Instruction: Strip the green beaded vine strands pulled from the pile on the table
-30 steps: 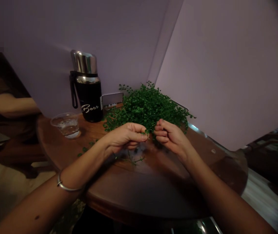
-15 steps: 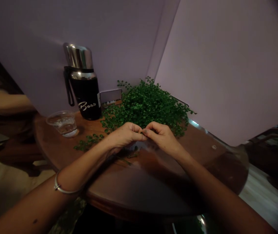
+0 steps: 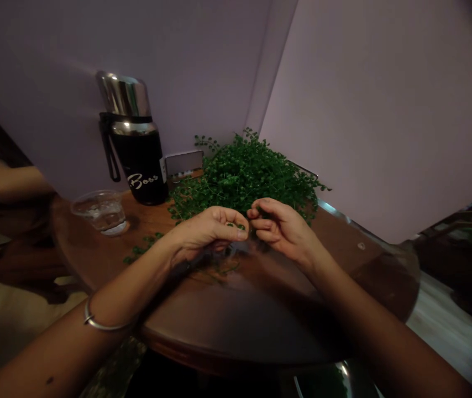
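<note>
My left hand (image 3: 215, 228) is closed in a pinch, with small green leaves of a sprig (image 3: 241, 226) showing between thumb and forefinger. Close to its right, fingertips apart from it by a small gap, my right hand (image 3: 279, 226) has its fingers curled in. Something small and dark green shows at its thumb, too dim to name. Behind both hands rises a big heap of green leafy sprigs (image 3: 248, 171), each with tiny round leaves. Thin bare stems (image 3: 219, 271) lie on the table below my left hand.
On the round wooden table (image 3: 261, 326) stand a black and steel thermos (image 3: 142, 160) and a clear plastic cup (image 3: 103, 213). A phone (image 3: 184, 165) leans near the wall. One loose sprig (image 3: 140, 249) lies beside my left forearm. Another person's arm (image 3: 8, 182) shows at far left.
My fingertips were together and have come apart. My right hand has lifted slightly and turned, its fingers curled. The view has shifted a little.
</note>
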`<state>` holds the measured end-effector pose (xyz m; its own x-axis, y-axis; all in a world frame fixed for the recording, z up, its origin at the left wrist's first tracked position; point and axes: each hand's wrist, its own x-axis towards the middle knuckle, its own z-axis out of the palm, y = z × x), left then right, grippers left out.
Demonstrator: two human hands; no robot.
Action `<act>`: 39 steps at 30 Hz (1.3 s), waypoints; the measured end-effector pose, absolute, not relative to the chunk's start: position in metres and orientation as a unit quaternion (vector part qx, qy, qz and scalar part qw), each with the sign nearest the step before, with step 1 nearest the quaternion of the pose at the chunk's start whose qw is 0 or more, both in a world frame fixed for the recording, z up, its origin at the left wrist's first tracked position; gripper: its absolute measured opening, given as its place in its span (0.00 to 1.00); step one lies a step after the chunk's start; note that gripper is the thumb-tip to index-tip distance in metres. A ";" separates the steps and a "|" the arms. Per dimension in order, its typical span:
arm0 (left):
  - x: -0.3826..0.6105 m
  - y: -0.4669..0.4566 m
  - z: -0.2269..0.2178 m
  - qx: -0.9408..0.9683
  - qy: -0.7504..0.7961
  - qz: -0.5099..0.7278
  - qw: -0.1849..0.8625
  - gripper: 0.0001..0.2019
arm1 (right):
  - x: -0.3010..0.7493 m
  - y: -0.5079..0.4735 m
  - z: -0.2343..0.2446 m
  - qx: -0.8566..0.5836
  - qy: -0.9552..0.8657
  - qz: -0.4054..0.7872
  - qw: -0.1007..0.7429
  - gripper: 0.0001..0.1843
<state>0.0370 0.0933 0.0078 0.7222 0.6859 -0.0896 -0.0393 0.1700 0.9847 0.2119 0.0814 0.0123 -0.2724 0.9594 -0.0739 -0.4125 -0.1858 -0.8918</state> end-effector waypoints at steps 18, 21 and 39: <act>0.045 0.096 0.001 0.586 0.371 0.303 0.654 0.09 | 0.202 0.076 0.001 -0.478 -0.720 0.292 0.411 0.09; 0.041 0.096 0.003 0.584 0.345 0.301 0.671 0.08 | 0.203 0.075 0.003 -0.449 -0.638 0.480 0.402 0.11; 0.044 0.094 0.006 0.590 0.330 0.355 0.646 0.17 | 0.205 0.077 0.003 -0.450 -0.665 0.509 0.310 0.19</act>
